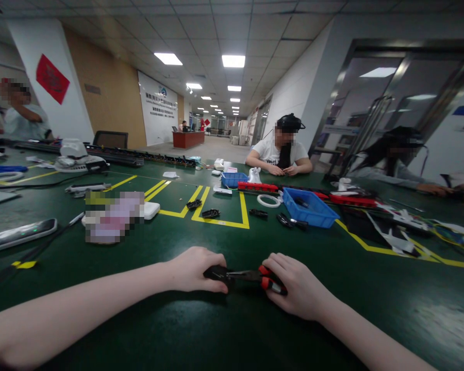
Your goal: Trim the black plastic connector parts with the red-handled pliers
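Low over the green table, my left hand (195, 269) is closed around a small black part (217, 273), gripping it between thumb and fingers. My right hand (294, 283) wraps the red-and-black handles of a pair of long-nose pliers (249, 275). The pliers' jaws point left and meet the right end of the black part; whether they clamp it cannot be made out. Beyond my hands lie several similar black parts, among them one black piece (211, 213) inside a yellow-taped outline and another black piece (258, 213) to its right.
A blue bin (308, 207) stands right of centre, beside a white ring (268, 200). Behind it runs a red strip (257, 186). At left are a white case (150, 210), a blurred-out object (110, 219) and a silver-black device (22, 235). A co-worker (280, 152) sits across the table.
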A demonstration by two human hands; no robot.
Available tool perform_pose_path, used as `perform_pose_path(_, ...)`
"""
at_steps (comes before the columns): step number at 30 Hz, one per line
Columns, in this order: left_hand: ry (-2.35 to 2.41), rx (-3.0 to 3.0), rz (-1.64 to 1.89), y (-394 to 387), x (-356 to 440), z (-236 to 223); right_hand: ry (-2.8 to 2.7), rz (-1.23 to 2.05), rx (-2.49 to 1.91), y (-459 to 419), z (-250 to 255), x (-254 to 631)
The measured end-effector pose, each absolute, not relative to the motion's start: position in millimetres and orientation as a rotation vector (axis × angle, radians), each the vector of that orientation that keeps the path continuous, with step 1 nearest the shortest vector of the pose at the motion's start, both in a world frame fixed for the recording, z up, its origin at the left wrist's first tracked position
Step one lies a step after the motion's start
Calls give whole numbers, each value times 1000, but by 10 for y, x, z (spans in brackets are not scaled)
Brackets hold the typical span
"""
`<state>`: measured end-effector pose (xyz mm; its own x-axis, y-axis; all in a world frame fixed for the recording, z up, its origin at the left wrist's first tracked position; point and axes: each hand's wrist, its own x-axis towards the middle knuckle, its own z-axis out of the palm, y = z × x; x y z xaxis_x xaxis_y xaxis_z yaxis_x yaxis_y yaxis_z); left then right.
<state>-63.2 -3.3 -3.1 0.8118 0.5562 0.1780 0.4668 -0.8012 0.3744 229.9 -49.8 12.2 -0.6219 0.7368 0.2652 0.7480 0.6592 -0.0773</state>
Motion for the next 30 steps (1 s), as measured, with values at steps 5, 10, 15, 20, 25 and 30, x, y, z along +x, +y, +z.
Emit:
perform_pose_path(5,739,2698,401,-7,-637,-58,-2600,-58,-1195,-499,111,2297)
perform_pose_path(10,761,2699,389,-11,-639,-53,-2595,-41,-1202,-498,97,2308)
perform_pose_path(15,740,2698,367,-24,-632,-20,-2588,-8,-1212,-497,102,2299)
perform_pose_path(20,709,2705,373,-27,-631,-21,-2584,27,-1215,-483,102,2298)
perform_pose_path(25,708,2700,376,-30,-633,-24,-2582,50,-1228,-480,107,2304)
perform_pose_path(30,734,2694,376,-41,-632,-12,-2584,50,-1239,-491,121,2302)
